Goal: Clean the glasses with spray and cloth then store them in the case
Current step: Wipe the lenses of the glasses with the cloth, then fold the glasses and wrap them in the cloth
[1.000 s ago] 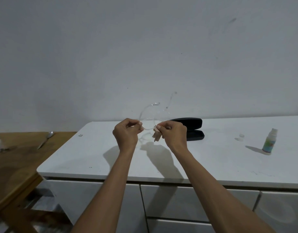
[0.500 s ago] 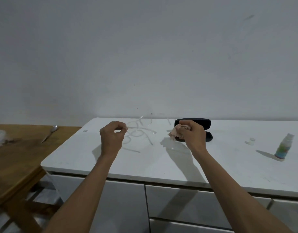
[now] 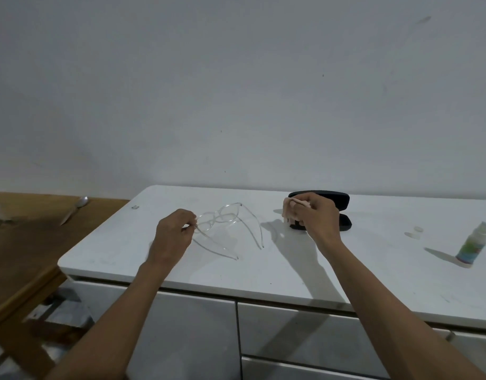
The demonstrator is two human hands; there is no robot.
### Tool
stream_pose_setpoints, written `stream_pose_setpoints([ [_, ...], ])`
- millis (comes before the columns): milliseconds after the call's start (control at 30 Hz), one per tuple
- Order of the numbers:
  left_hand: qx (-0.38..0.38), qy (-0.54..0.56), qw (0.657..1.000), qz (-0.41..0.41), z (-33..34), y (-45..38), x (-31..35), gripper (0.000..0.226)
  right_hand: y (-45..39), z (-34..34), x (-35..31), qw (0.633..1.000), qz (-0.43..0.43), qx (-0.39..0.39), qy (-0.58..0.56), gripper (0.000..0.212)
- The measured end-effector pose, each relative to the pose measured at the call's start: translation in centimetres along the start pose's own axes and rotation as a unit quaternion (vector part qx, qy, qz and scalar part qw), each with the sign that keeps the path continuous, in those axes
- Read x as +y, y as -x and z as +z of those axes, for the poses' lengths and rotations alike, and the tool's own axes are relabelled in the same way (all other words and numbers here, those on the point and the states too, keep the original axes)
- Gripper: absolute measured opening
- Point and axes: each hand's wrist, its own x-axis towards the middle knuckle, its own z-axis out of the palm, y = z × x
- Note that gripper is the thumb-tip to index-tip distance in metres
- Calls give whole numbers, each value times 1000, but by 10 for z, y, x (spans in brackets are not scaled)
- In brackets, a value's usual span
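Left hand [image 3: 172, 237], fingers curled, pinching glasses [image 3: 222, 219] at one temple hinge above the white surface [image 3: 291, 264]; lenses toward twelve o'clock, temple arms open, trailing toward five. Right hand [image 3: 317, 220] gripping cloth [image 3: 290, 209] at one o'clock, before open case [image 3: 338, 207].

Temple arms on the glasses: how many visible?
2. One arm runs from the left hand toward the counter edge; the other arm lies on the case side.
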Motion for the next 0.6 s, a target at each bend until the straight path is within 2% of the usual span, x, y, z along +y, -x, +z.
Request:
stream_pose_setpoints([
  [200, -36, -16, 999, -1, -3, 1, 0, 26, 4, -1, -6, 1000, -10, 2, -1, 10],
  [367, -96, -7, 995, -33, -14, 2, 4, 61, 7, -10, -17, 1000, -19, 3, -10, 11],
  [467, -39, -36, 999, -6, -21, -7, 23, 71, 6, -19, -25, 1000, -14, -11, -21, 11],
  [600, 60, -18, 997, 41, -12, -36, 76, 48, 2, -36, -37, 1000, -5, -5, -25, 17],
])
